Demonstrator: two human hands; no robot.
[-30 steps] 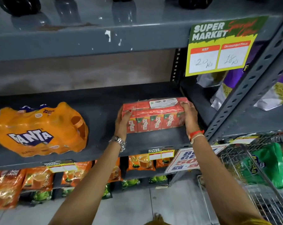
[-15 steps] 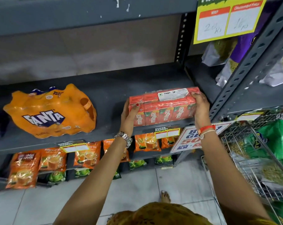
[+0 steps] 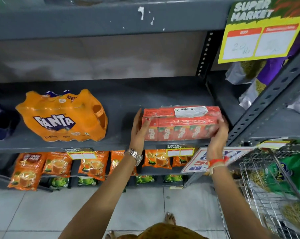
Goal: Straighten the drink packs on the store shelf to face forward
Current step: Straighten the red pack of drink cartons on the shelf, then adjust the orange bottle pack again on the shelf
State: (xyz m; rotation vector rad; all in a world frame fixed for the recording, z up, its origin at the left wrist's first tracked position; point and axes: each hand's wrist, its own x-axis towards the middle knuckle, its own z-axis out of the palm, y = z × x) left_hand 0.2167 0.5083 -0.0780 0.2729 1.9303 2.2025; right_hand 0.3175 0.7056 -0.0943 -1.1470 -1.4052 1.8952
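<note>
Right of centre in the frame, the red Maaza multipack point(image 3: 181, 124) sits at the front edge of the grey metal shelf point(image 3: 121, 94), its printed carton faces turned outward. The left hand point(image 3: 138, 133) is pressed flat against its left end, and the right hand point(image 3: 217, 135) cups its right end, so the pack is clamped between the two palms.

It looks like a row of small cartons bound in clear shrink film: probably moderately heavy, fairly stiff as a block, but slick on the wrap and liable to flex at the joints. Gripping the two short ends, as here, seems the safest hold.

"maaza" reads sideways on each carton, and a white sticker on top repeats it. At centre left lies the orange Fanta pack point(image 3: 63, 116), marked "FANTA" and "Snack Pack", angled rather than square. At upper right hangs a "SUPER MARKET" price card point(image 3: 259, 37) showing "MRP" and a handwritten "20".
</note>
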